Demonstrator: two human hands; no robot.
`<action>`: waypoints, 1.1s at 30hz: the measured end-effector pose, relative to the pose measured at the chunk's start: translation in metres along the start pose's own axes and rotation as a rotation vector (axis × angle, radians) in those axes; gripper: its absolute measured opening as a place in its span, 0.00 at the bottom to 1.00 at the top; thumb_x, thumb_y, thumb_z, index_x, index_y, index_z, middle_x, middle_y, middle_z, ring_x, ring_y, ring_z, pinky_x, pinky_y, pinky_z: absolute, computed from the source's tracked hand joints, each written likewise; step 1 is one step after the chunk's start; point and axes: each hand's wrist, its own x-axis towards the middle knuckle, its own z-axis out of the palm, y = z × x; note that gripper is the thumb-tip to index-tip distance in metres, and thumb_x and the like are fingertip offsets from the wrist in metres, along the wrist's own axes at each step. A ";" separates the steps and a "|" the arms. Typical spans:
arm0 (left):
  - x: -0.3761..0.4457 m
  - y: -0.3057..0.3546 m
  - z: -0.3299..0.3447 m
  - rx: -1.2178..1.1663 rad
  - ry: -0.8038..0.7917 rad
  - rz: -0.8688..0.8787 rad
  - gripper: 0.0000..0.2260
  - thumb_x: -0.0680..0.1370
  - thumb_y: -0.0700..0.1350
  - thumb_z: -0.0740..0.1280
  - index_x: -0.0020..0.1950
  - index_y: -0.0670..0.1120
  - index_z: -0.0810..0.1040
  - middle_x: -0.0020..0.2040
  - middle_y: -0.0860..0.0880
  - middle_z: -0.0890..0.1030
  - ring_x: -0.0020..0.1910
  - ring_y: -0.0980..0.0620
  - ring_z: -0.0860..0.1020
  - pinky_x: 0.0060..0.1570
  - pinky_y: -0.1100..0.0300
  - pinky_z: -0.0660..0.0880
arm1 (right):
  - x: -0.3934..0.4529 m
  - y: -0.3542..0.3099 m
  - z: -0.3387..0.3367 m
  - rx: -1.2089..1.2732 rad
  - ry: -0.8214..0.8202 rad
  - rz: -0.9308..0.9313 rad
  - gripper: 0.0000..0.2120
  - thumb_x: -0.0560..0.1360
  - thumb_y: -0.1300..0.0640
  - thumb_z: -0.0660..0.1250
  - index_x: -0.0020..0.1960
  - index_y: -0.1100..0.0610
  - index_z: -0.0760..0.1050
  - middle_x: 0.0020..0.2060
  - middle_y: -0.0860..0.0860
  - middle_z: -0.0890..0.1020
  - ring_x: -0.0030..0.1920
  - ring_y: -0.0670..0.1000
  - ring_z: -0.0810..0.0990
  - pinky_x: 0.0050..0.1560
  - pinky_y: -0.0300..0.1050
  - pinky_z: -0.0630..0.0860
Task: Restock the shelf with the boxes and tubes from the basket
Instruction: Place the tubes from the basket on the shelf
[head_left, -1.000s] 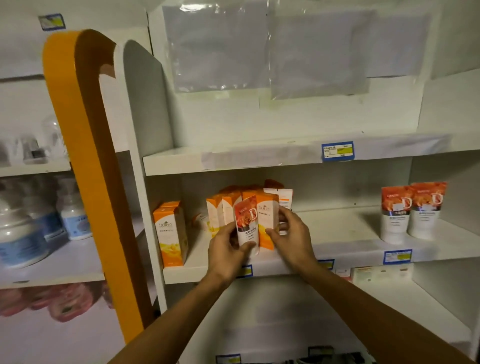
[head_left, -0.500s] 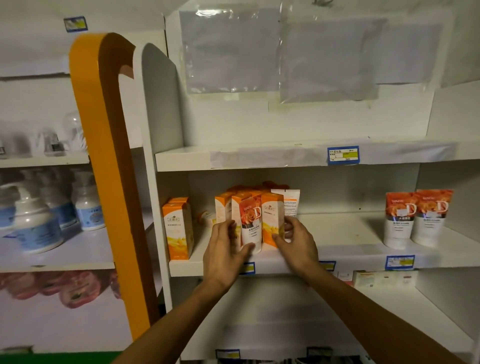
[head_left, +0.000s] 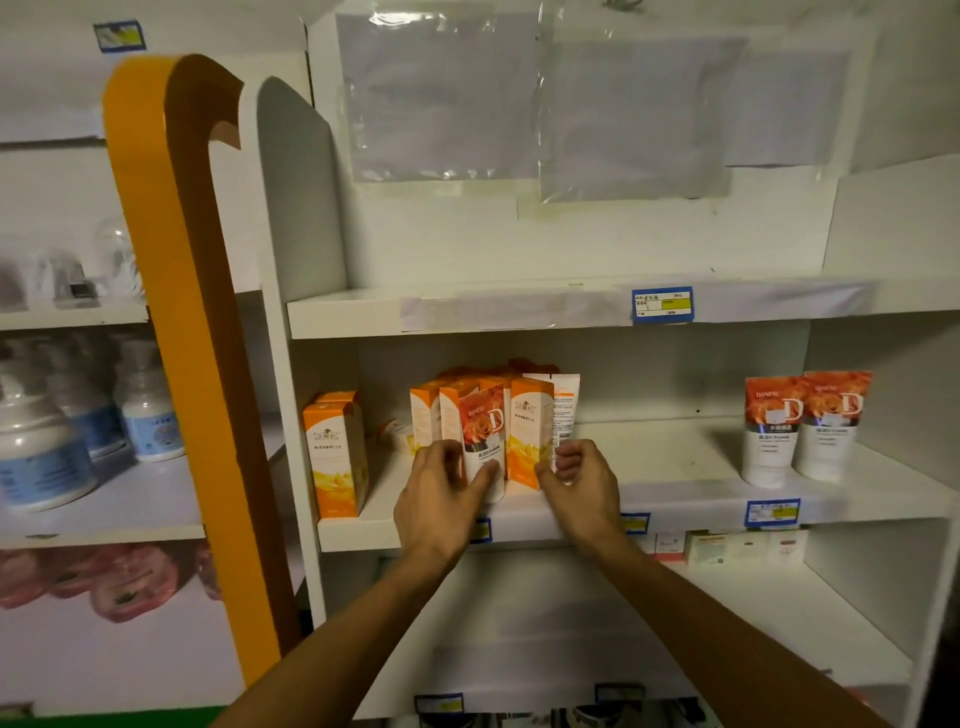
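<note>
Head view: left hand (head_left: 439, 499) pinches rose tube (head_left: 483, 441) upright on shelf (head_left: 675, 499); right hand (head_left: 579, 486) curled, touching orange box (head_left: 530, 431) beside tube.

Two hands (head_left: 441, 499) reached in at mid-frame. Orange boxes (head_left: 530, 431) — at least five, the rear ones partly hidden. Rose-printed tubes (head_left: 769, 431) numbered three — two at right, one at centre. Pump bottles (head_left: 148, 410) at left: three or so, blurred.

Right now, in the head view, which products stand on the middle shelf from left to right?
Lone orange box → cluster of orange boxes with a rose tube held by the left hand → two rose tubes.
</note>
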 end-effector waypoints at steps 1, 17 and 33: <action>0.002 0.002 0.002 0.002 0.002 -0.026 0.22 0.74 0.68 0.67 0.60 0.56 0.72 0.56 0.57 0.79 0.50 0.56 0.78 0.50 0.55 0.80 | 0.001 0.000 0.000 0.004 -0.021 0.011 0.16 0.73 0.54 0.75 0.55 0.52 0.71 0.50 0.49 0.78 0.49 0.50 0.79 0.45 0.39 0.77; -0.020 0.034 0.005 -0.159 -0.192 0.135 0.13 0.78 0.56 0.69 0.60 0.55 0.75 0.54 0.56 0.81 0.48 0.58 0.79 0.47 0.60 0.81 | 0.012 0.002 -0.082 -0.307 -0.044 -0.146 0.20 0.80 0.52 0.65 0.70 0.53 0.70 0.66 0.51 0.76 0.64 0.51 0.75 0.66 0.49 0.74; -0.023 0.141 0.136 -0.278 -0.394 0.066 0.19 0.77 0.53 0.71 0.66 0.49 0.77 0.59 0.51 0.83 0.51 0.53 0.81 0.55 0.48 0.81 | 0.007 0.069 -0.240 -0.908 -0.173 -0.256 0.14 0.82 0.46 0.58 0.59 0.50 0.77 0.58 0.48 0.81 0.54 0.49 0.79 0.55 0.47 0.79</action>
